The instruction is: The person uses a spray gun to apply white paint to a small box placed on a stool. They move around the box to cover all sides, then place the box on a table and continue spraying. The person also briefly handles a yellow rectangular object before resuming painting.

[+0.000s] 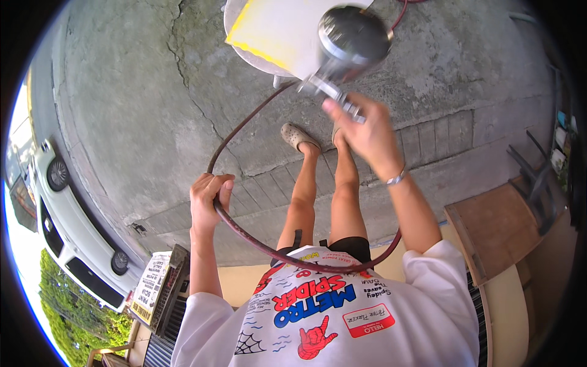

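Observation:
My right hand (364,131) grips the metal handle of a spray gun with a round, shiny metal cup (353,38), blurred by motion, over a white board (278,27) with yellow paint along its edges. The board lies on a pale round-edged stand (238,33). My left hand (209,194), lower at the left, is closed around a dark red hose (247,235), which hangs in a loop across the front of my shirt and runs up toward the board.
Cracked concrete (140,110) surrounds my feet, which are in beige clogs (295,136). A white car (76,226) stands at the left, with a printed sign (156,281) below it. A brown wooden board (486,223) and dark chair legs (529,177) are at the right.

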The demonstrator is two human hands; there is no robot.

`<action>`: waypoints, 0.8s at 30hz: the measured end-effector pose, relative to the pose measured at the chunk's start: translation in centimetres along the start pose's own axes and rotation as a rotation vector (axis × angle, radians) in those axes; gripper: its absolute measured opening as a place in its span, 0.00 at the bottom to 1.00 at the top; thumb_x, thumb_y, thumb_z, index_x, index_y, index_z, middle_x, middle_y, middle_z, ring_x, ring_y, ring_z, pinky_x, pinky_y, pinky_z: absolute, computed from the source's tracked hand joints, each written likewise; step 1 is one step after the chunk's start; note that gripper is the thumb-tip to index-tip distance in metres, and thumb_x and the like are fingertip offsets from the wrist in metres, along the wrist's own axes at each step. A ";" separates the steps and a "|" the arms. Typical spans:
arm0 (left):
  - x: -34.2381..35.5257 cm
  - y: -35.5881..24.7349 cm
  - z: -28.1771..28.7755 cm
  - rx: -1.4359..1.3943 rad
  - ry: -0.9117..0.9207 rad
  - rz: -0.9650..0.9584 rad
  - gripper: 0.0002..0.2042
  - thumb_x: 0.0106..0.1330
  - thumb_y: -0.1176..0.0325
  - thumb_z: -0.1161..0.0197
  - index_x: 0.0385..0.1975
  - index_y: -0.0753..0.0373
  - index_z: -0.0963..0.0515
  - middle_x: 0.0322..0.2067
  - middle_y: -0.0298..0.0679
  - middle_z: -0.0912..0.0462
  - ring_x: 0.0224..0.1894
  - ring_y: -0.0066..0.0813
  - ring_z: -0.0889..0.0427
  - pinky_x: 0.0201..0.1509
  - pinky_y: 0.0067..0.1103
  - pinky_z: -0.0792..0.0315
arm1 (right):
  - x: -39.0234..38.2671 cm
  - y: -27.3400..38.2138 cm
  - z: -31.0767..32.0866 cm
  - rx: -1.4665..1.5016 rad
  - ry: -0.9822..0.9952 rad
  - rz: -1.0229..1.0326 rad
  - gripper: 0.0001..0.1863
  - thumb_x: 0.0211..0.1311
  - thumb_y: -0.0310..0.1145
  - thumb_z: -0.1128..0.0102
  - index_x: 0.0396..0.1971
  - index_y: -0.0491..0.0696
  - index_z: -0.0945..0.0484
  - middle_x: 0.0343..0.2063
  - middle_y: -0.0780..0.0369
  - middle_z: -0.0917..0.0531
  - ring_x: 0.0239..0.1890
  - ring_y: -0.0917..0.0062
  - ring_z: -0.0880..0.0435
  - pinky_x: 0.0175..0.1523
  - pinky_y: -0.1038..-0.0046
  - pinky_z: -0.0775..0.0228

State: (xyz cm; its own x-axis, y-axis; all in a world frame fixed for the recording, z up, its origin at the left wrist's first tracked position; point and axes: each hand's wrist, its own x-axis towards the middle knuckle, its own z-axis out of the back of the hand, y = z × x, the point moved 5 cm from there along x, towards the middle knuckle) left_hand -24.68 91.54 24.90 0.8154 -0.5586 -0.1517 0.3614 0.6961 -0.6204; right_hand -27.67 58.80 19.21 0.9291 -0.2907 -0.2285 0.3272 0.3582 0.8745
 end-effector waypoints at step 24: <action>-15.3 8.7 -16.0 0.109 0.584 0.413 0.10 0.66 0.59 0.34 0.42 0.53 0.14 0.51 0.46 0.18 0.60 0.45 0.21 0.63 0.36 0.27 | -20.1 -4.9 23.9 0.096 -0.707 -0.441 0.28 0.72 0.54 0.42 0.40 0.38 0.21 0.34 0.58 0.12 0.10 0.80 0.27 0.14 0.76 0.38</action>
State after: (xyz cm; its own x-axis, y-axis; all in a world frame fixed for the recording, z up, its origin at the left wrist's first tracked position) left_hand -41.28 98.95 9.57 0.5316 -0.3688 -0.7625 0.1438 0.9265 -0.3478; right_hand -52.06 41.72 29.73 0.3819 -0.8858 -0.2636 0.5893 0.0137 0.8078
